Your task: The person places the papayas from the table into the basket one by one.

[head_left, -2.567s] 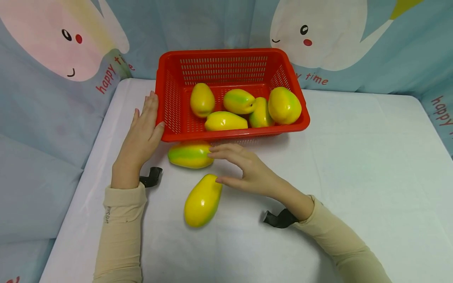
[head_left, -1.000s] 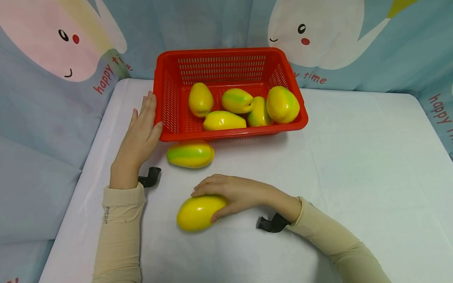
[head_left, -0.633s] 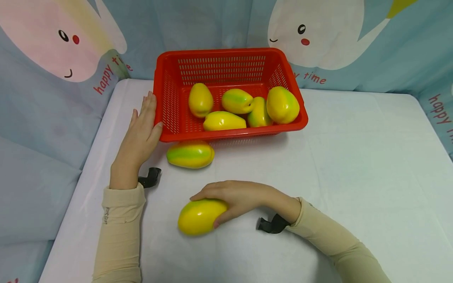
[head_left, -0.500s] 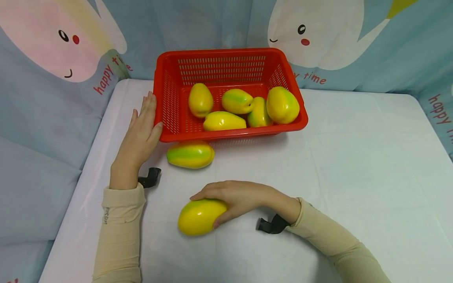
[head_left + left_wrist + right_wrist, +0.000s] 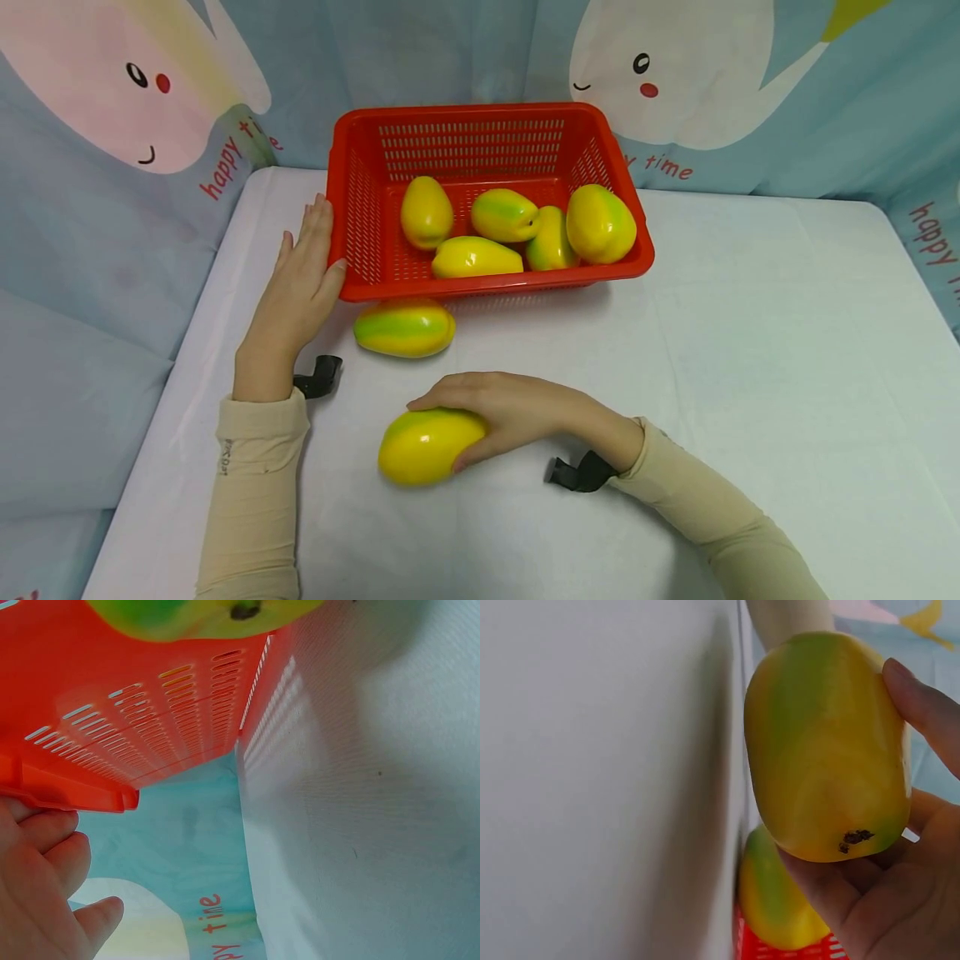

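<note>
My right hand (image 5: 510, 410) grips a yellow-green papaya (image 5: 423, 450) in front of me, thumb on the near side and fingers over the far side. In the right wrist view that papaya (image 5: 829, 750) shows a dark stem mark on its end. My left hand (image 5: 292, 292) lies with extended fingers along the left side of a red slotted basket (image 5: 450, 289); in the left wrist view its fingers (image 5: 67, 859) touch the basket's rim. Several papayas lie inside, one of them a rounder papaya (image 5: 600, 225) at the right end. Another papaya (image 5: 405, 328) lies on the table against the basket's front.
A white cloth covers the table (image 5: 765, 350). A blue curtain (image 5: 450, 50) with cartoon prints hangs behind the basket and at the left. Black wrist-camera mounts (image 5: 581, 473) stick out at both wrists.
My right hand came down from above, took hold of the nearer papaya and turned it sideways. Over the last half second hand and papaya shifted slightly away from me. The left hand stayed put.
</note>
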Motion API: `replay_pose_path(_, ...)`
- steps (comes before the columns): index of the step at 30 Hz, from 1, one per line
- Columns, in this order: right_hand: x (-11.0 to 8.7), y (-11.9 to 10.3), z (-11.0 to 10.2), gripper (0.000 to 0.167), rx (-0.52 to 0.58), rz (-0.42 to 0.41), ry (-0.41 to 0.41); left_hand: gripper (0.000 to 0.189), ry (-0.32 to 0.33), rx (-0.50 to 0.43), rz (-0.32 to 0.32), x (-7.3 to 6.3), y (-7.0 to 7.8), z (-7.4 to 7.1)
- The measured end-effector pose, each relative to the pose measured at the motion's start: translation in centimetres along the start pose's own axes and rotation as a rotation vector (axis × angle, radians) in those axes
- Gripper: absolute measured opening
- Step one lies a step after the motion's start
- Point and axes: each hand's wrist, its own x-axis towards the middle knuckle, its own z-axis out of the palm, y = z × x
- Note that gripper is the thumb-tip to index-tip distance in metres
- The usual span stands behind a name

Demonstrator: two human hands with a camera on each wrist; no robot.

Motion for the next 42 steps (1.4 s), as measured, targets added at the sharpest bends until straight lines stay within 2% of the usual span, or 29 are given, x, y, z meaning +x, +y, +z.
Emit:
replay_pose_path(12, -0.5, -0.1, -1.8, 0.068, -0.01, -0.032, 0.142, 0.064, 0.006, 0.0, 0.0, -0.1, 0.1, -0.5)
replay_pose_path(17, -0.9, -0.1, -2.5, 0.067, -0.011, -0.021, 0.211, 0.064, -0.005, -0.011, 0.0, 0.0, 0.0, -0.3)
replay_pose_path(25, -1.5, -0.8, -4.3, 0.07, -0.045, 0.004, 0.359, 0.064, 0.0, 0.004, 0.002, 0.0, 0.3, -0.2)
replay_pose_path(36, -1.1, -1.0, -6.3, 0.07, -0.041, -0.07, 0.515, 0.064, 0.007, 0.005, 0.007, -0.2, 0.0, 0.0)
replay_pose_path(42, -0.1, -1.0, -7.2, 0.071, -0.012, -0.04, 0.595, 0.065, 0.003, 0.01, 0.001, -0.2, 0.1, -0.1)
